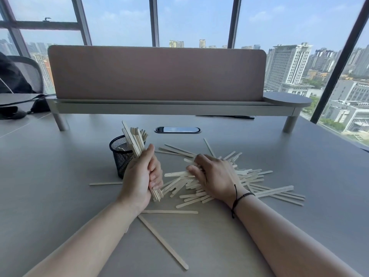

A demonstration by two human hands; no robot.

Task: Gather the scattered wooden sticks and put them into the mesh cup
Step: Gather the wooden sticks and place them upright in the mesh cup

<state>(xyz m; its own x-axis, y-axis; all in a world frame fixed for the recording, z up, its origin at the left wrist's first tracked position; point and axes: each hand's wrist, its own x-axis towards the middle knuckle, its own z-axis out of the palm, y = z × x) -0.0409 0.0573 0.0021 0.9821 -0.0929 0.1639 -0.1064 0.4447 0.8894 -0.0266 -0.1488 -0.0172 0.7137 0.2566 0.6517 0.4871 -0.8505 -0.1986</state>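
Observation:
My left hand [140,176] grips a thick bundle of wooden sticks [134,139], held upright just right of the black mesh cup [119,156]. The cup stands on the grey table [60,186] and holds a few sticks. My right hand [212,175] lies on the pile of scattered sticks [259,182], its fingers curled over sticks at the pile's left edge. Whether it pinches any of them I cannot make out. Loose single sticks [162,241] lie near my forearms and to the left of the cup.
A raised shelf with a brown divider panel [155,72] crosses the back of the table. A cable port [177,129] sits behind the pile. A black pen [239,117] lies under the shelf. A bag and chair [18,80] stand at far left.

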